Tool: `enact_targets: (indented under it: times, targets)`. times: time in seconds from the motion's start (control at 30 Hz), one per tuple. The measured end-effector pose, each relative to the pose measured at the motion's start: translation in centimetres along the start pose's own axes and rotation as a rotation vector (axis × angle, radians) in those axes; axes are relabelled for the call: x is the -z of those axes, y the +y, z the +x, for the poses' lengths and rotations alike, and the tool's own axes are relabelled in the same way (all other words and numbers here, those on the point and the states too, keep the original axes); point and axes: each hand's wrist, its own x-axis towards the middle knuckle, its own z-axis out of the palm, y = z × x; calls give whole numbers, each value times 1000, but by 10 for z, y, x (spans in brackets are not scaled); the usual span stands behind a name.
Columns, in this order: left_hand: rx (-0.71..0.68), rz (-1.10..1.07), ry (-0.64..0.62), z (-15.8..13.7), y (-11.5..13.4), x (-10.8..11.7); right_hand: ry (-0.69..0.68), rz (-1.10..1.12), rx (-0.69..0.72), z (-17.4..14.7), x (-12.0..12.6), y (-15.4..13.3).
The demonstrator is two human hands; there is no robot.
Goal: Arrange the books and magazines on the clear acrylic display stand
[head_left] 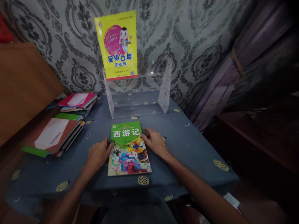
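A green-topped picture book with large white Chinese characters and costumed cartoon figures lies on the blue tablecloth in front of me, cover up. My left hand is at its left edge, closed, with the thumb against the cover's side. At the upper right edge, my right hand grips the book, its thumb over the cover and its fingers along the side. Just beyond stands a clear acrylic book rack, with a yellow workbook upright at its left end.
Two stacks of books lie on the left, one topped by a pink book, the nearer by a brown book. Brown board borders the left side. A patterned wall covering rises behind the rack; a purple curtain hangs at right.
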Motion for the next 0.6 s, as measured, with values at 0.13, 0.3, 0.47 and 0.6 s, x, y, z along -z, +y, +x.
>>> enact_targets:
  times: [0.13, 0.3, 0.47, 0.6]
  targets:
    - [-205, -50, 206, 26, -6, -13, 50, -269, 119, -3, 0, -15]
    - [-400, -306, 293, 77, -21, -37, -232, -351, 637, 4, -41, -60]
    - [-394, -431, 274, 103, -29, -47, -294, -429, 697, 26, -85, -69]
    - [-411, -401, 312, 104, -29, -50, -254, -398, 603, 40, -81, -49]
